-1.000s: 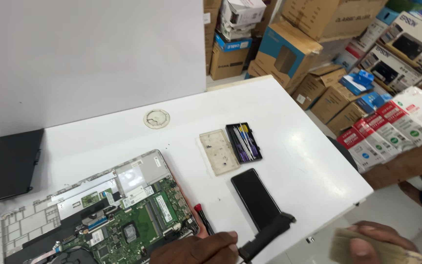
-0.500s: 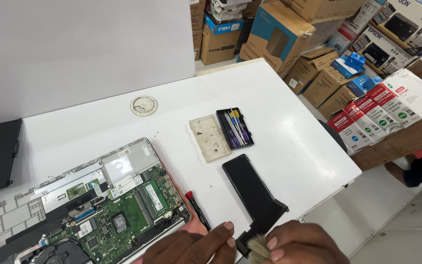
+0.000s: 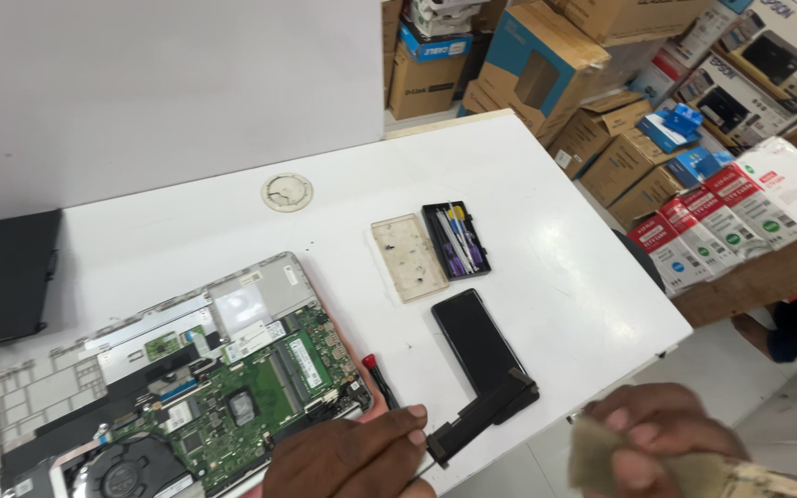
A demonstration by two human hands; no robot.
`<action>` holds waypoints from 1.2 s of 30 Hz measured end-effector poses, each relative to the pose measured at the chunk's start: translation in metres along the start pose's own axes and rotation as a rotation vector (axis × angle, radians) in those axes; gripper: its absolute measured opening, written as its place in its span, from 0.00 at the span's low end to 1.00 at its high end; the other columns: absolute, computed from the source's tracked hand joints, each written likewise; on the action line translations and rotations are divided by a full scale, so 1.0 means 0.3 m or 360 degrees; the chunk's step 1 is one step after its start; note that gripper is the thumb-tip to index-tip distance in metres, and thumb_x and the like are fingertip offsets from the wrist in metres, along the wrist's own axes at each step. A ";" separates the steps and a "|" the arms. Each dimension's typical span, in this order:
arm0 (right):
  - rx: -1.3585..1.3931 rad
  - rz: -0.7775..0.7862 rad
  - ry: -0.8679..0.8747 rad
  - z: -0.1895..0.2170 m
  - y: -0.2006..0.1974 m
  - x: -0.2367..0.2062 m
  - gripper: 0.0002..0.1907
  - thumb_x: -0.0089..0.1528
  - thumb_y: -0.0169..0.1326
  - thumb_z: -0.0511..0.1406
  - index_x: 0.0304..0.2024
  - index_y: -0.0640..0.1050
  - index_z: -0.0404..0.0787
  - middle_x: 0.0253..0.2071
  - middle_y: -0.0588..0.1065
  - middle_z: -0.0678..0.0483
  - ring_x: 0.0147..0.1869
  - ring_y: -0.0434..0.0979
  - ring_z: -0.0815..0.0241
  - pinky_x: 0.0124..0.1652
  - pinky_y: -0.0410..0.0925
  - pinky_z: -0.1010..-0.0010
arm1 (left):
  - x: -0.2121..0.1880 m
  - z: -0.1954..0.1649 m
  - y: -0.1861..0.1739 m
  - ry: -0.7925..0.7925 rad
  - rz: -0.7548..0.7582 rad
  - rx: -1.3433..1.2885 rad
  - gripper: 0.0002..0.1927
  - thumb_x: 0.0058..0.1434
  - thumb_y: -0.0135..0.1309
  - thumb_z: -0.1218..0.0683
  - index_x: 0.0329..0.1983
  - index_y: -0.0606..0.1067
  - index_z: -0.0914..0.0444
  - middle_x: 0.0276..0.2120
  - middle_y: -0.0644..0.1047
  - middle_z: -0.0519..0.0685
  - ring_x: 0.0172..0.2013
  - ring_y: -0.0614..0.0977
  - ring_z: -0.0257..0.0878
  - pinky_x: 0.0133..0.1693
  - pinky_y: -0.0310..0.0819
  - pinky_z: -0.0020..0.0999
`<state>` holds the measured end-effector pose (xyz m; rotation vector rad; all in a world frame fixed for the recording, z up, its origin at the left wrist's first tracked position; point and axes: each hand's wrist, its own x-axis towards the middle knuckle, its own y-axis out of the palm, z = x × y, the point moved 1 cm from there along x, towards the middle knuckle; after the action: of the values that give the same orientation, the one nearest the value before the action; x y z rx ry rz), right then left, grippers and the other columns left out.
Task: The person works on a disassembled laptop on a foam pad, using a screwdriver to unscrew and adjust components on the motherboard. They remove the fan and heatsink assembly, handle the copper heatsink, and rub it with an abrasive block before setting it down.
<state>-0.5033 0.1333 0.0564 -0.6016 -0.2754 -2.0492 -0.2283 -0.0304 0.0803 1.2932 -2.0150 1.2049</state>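
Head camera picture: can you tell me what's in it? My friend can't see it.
An opened laptop with its green circuit board showing lies on a white table. The left hand rests by a black part; the right hand, blurred, grips something tan. A dark phone and a small tool case lie nearby.
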 end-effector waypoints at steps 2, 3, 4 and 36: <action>-0.0294 -0.0282 0.0107 0.038 0.031 -0.009 0.10 0.67 0.58 0.36 0.46 0.71 0.43 0.45 0.74 0.46 0.50 0.82 0.56 0.46 0.82 0.58 | 0.001 0.005 -0.013 -0.0092 -0.0064 -0.0162 0.10 0.63 0.64 0.48 0.37 0.80 0.58 0.41 0.86 0.45 0.33 0.90 0.33 0.37 0.87 0.31; -0.0367 -0.0296 0.0100 0.051 0.059 -0.009 0.10 0.66 0.58 0.36 0.45 0.71 0.43 0.46 0.74 0.46 0.50 0.82 0.56 0.46 0.82 0.59 | 0.001 0.007 -0.015 -0.0135 -0.0038 -0.0209 0.11 0.65 0.63 0.47 0.37 0.80 0.59 0.40 0.86 0.47 0.34 0.90 0.33 0.37 0.88 0.31; -0.0445 -0.0312 0.0097 0.066 0.085 -0.008 0.10 0.65 0.59 0.36 0.44 0.71 0.43 0.46 0.74 0.47 0.50 0.82 0.57 0.46 0.82 0.61 | 0.000 0.008 -0.015 -0.0180 -0.0009 -0.0262 0.13 0.66 0.62 0.47 0.37 0.81 0.61 0.40 0.87 0.49 0.35 0.91 0.34 0.36 0.88 0.31; -0.0651 -0.0073 -0.0008 0.162 0.489 0.060 0.10 0.63 0.56 0.39 0.42 0.73 0.41 0.39 0.74 0.48 0.40 0.81 0.61 0.40 0.80 0.68 | 0.056 -0.059 0.012 -0.1063 -0.0525 -0.0393 0.11 0.66 0.58 0.55 0.30 0.82 0.65 0.17 0.79 0.48 0.18 0.79 0.34 0.24 0.71 0.31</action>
<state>-0.3715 0.0634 0.1008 -0.8536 0.1346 -2.1637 -0.2404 -0.0229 0.1002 1.9702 -2.1515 0.3745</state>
